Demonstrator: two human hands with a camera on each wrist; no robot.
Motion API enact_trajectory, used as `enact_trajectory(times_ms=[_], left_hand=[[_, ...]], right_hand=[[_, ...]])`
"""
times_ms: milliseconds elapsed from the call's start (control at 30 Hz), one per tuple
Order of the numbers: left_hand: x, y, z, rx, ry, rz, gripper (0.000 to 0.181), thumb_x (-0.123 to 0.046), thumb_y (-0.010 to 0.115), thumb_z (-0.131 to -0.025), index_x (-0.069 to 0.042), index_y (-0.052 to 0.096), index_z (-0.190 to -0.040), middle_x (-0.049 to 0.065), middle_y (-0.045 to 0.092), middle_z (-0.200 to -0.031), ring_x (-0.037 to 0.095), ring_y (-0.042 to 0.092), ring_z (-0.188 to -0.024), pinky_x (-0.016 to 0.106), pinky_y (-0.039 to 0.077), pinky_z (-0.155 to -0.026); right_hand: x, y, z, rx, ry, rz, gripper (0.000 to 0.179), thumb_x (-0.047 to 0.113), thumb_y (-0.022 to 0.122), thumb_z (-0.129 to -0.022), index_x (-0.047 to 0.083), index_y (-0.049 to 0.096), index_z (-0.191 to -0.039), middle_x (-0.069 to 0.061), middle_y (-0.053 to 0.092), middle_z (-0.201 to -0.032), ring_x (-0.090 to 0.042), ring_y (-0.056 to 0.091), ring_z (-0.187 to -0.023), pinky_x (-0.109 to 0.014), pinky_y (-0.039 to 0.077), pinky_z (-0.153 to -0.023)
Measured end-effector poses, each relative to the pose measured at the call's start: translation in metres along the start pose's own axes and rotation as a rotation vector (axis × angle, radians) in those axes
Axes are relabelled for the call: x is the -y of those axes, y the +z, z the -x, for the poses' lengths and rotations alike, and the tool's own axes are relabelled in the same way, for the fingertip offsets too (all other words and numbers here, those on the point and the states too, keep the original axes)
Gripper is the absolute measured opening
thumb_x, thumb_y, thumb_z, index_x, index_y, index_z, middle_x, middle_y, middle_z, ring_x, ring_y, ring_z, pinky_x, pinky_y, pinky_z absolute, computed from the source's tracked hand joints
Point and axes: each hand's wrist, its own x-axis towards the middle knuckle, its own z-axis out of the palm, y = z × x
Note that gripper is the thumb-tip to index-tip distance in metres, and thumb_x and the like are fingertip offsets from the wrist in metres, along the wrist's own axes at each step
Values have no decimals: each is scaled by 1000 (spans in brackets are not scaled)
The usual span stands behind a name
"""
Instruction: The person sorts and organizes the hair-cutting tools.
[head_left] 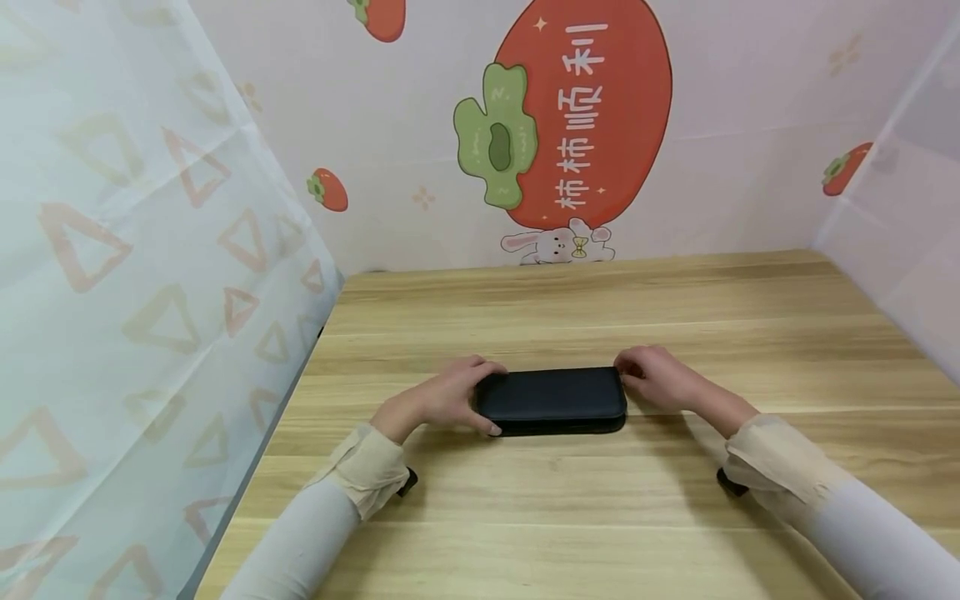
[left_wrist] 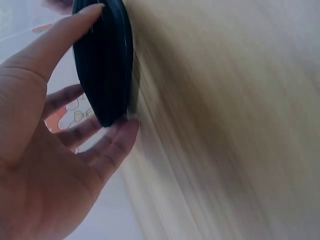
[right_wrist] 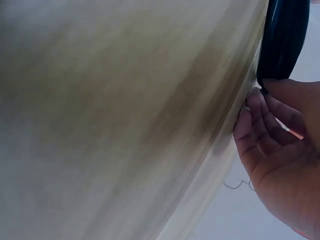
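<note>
A long black case point(head_left: 555, 396) with rounded corners and a smooth, leather-like top lies across the wooden table. Its left end is held by my left hand point(head_left: 453, 396), thumb along the near edge and fingers round the far side. In the left wrist view the narrow end of the case point(left_wrist: 107, 65) sits between thumb and fingertips. At the opposite end, my right hand point(head_left: 660, 379) pinches the case's edge with thumb and fingers. The right wrist view shows a small dark tip point(right_wrist: 264, 90) under the thumb, just below the case point(right_wrist: 285, 42).
The wooden table point(head_left: 570, 500) reaches back to a wall sheet point(head_left: 405, 225) printed with a big red persimmon and a rabbit. A pale patterned sheet point(head_left: 150, 250) hangs along the left side, and another pale sheet point(head_left: 915, 192) stands at the right.
</note>
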Motion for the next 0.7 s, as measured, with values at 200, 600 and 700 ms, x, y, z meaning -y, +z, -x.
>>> enact_trajectory(times_ms=[200,600,700], left_hand=[[-10,3,-9,-6,-34,-34,86,-69,63,-66,-22,39,-134,-4,41,-130,16,36,-121,36,33,-99],[-18,2,-12,7,-67,-31,82,-63,68,-65,-21,43,-131,-4,45,-126,15,42,-115,34,37,-95],[-18,3,-12,8,-64,-31,82,-64,68,-65,-21,43,-131,-3,45,-126,15,42,-115,35,37,-95]], right_hand=[[-4,-2,-3,26,5,-4,8,8,58,-89,12,65,-86,2,60,-75,-10,49,-61,-28,41,-56],[-4,-11,1,76,-109,53,14,8,62,-86,16,64,-75,7,56,-66,-6,44,-55,-25,39,-53],[-6,-14,4,85,-125,53,15,7,62,-85,15,64,-73,9,54,-64,-6,43,-54,-24,38,-52]])
